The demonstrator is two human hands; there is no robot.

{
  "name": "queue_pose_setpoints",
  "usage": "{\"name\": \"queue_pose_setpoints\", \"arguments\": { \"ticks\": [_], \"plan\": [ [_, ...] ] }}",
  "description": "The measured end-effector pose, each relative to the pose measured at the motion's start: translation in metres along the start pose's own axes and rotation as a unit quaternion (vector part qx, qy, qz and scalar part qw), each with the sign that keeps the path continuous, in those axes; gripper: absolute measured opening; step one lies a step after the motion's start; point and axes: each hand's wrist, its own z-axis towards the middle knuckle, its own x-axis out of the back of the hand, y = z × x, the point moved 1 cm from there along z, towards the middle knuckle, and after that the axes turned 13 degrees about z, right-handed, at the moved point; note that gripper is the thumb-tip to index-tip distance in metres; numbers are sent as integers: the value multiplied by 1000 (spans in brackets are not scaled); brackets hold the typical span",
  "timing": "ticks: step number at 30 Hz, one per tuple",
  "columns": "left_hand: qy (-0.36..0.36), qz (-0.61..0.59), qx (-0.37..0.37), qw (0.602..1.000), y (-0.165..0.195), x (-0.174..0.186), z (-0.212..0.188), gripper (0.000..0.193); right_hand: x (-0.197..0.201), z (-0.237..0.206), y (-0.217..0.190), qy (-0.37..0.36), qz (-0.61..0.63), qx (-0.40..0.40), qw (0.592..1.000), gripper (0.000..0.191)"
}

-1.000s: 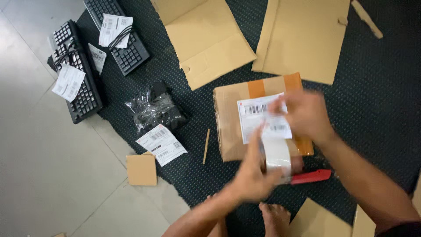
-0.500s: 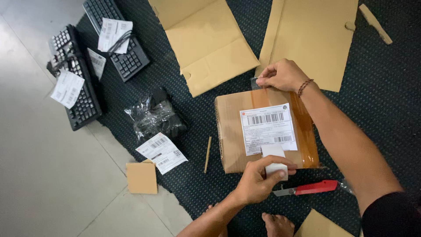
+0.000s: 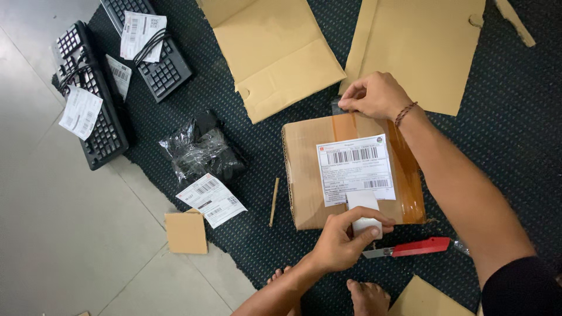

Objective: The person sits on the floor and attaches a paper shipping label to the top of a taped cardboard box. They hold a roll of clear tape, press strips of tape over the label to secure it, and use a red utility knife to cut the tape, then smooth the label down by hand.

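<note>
- Clear tape is being laid over the label (image 3: 355, 169) on the cardboard box (image 3: 304, 175); the tape roll (image 3: 364, 212) is being grasped by the left hand (image 3: 342, 243).
- The tape end is being pinched at the far edge by the right hand (image 3: 374, 96); cutting with the red knife (image 3: 410, 248) is judged next.

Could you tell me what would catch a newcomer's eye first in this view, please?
A brown cardboard box with a white shipping label sits centre on the dark mat. The right hand pinches tape at the box's far edge, while the left hand holds a white tape roll at its near edge. A red utility knife lies just below, and two black keyboards lie upper left.
</note>
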Motion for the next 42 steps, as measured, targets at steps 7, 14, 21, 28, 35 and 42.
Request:
{"name": "queue_pose_setpoints", "arguments": {
  "ticks": [7, 14, 21, 28, 35, 42],
  "plan": [
    [-5, -11, 2, 1000, -1, 0, 2, 20, 1, -1, 0, -7, 31, -7, 999, 15],
    [-8, 30, -19, 999, 0, 3, 4, 21, -7, 24, 37, -23, -53, 5, 998, 28],
    [12, 62, -42, 997, -2, -1, -3, 21, -15, 45, 46, -33, -145, -45, 988, 37],
    [32, 119, -96, 988, -3, -1, -5, 24, -43, -5, -8, -14, -224, 46, 973, 28],
    [96, 224, -143, 959, -19, -2, -19, 48, -10, -125, -50, 96, 217, 218, 947, 23],
    [130, 349, -124, 920, -44, 2, -23, 68, -105, -244, 27, 254, 350, 197, 880, 34]
  ]
}}
